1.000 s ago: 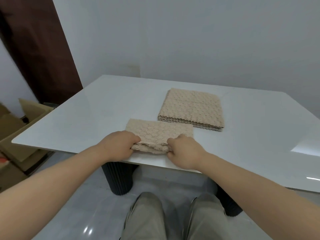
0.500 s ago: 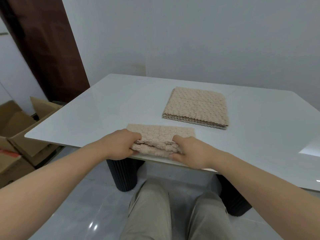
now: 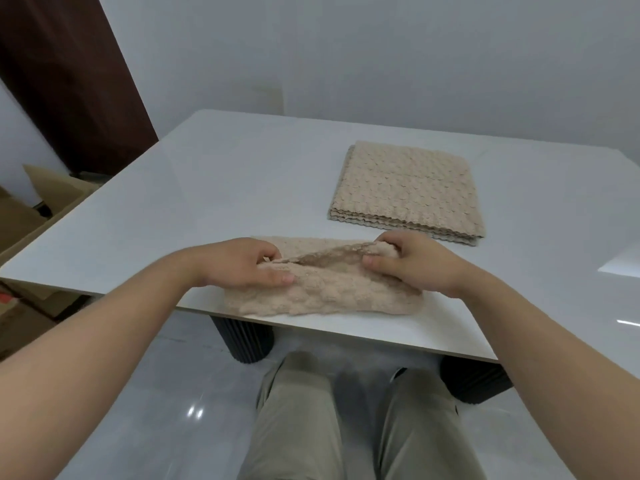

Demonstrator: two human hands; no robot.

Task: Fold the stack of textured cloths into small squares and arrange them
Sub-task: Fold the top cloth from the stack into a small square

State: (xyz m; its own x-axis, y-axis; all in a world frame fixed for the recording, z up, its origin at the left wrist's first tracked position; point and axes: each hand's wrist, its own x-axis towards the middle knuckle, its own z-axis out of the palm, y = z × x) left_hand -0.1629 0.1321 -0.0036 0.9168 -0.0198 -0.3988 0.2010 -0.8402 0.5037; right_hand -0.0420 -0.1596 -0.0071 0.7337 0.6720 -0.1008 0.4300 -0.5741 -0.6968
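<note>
Pretty early imo: only 1 cloth (image 3: 329, 292) in play, half-folded at the tabletop's (image 3: 207, 188) near edge. Left hand (image 3: 242, 265) pinches its left end, right hand (image 3: 412, 265) grips the right end w/ the top layer lifted. Stack (image 3: 405, 188) sits just behind, unfolded, so most folding + arranging is left.

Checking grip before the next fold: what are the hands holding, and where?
The beige textured cloth: left hand pinches its left end, right hand its right end.
</note>
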